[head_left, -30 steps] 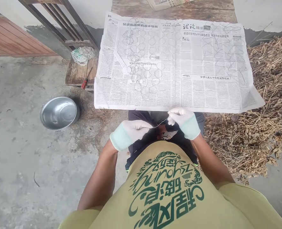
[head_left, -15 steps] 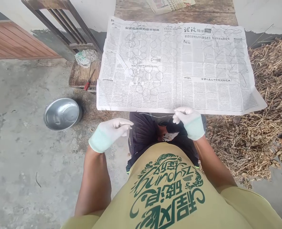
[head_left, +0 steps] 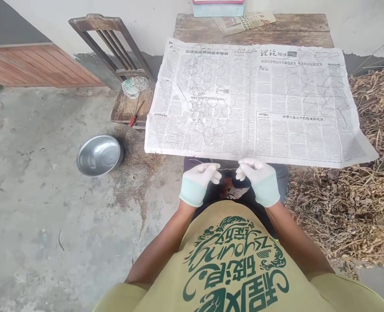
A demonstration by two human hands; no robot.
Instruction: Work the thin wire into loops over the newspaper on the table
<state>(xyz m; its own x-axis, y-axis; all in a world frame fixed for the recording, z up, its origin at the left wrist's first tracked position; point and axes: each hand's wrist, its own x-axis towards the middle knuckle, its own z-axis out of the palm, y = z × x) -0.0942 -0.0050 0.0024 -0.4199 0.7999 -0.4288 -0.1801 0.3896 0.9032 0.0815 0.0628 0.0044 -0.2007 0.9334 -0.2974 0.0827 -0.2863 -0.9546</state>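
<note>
A thin length of wire (head_left: 228, 169) runs between my two white-gloved hands, just in front of the table's near edge. My left hand (head_left: 201, 178) pinches it, and one end sticks out up and to the left past the fingers. The other part is pinched by my right hand (head_left: 255, 175), with a short tip rising above the fingertips. Beyond them lies a spread newspaper (head_left: 276, 134). On its left half rest several thin wire rings (head_left: 211, 115) and a slim white tool (head_left: 181, 96); bent wire pieces (head_left: 324, 86) lie on its right half.
The newspaper covers most of a wooden table (head_left: 295, 30). To the left stands a wooden chair (head_left: 120, 106) bearing a plastic bag (head_left: 134, 87) and a red-handled screwdriver (head_left: 133, 119). A metal basin (head_left: 100, 156) sits on the concrete floor. Dry leaves (head_left: 350, 208) are heaped at right.
My left hand has moved right, close to my right hand, and now grips the wire that hung free on that side. The view has shifted, showing more of the wall and the left.
</note>
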